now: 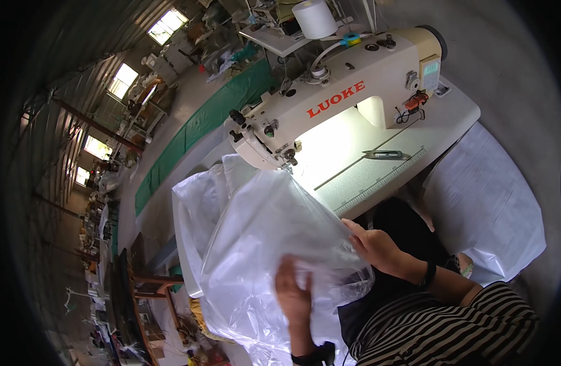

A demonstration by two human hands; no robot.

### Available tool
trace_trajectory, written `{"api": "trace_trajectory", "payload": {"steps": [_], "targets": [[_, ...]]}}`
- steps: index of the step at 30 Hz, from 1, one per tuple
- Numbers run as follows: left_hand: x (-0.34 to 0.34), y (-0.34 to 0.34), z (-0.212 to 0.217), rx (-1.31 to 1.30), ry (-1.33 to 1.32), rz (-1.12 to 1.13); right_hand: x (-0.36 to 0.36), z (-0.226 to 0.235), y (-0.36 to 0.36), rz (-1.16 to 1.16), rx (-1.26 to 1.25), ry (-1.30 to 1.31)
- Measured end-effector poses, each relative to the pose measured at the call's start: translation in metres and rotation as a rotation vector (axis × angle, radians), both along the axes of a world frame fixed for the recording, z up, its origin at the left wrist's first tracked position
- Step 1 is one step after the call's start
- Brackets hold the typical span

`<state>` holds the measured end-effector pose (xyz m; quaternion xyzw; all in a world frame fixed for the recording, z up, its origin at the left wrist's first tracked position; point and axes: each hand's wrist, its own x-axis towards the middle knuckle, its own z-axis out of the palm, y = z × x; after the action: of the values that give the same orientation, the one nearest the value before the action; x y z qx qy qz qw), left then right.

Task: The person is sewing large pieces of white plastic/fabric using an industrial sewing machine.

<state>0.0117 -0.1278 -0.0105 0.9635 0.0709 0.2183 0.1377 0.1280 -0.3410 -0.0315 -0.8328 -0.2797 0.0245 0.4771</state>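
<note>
A translucent white plastic sheet [250, 226] hangs from under the needle end of a white sewing machine [341, 91] and falls in folds over the table's near edge and my lap. My left hand [293, 290] is over the sheet's lower middle, smeared by motion, so its grip does not show. At the sheet's right edge, my right hand [378, 247] pinches the plastic, thumb and fingers together near the table edge. The machine's lamp lights the bed beneath its arm.
Thread snips [384, 154] lie on the machine table [457, 113], above a printed ruler strip [384, 183]. A cone of white thread [315, 19] stands behind the machine. More pale sheeting [488, 201] hangs at right. Green cloth [201, 122] and a wooden stool [155, 290] are at left.
</note>
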Motion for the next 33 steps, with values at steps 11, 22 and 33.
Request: {"api": "trace_trajectory", "payload": {"steps": [11,22,33], "targets": [[-0.003,0.163,-0.016,0.115,-0.106,0.367,-0.011,-0.006,0.028,0.016,-0.552,-0.409],[0.089,0.203,0.039,0.560,-0.262,0.522,0.069,0.005,0.096,0.010,-0.754,-0.446],[0.125,0.229,0.034,0.312,0.171,0.453,0.102,0.010,0.100,0.067,-0.724,-0.245]]}}
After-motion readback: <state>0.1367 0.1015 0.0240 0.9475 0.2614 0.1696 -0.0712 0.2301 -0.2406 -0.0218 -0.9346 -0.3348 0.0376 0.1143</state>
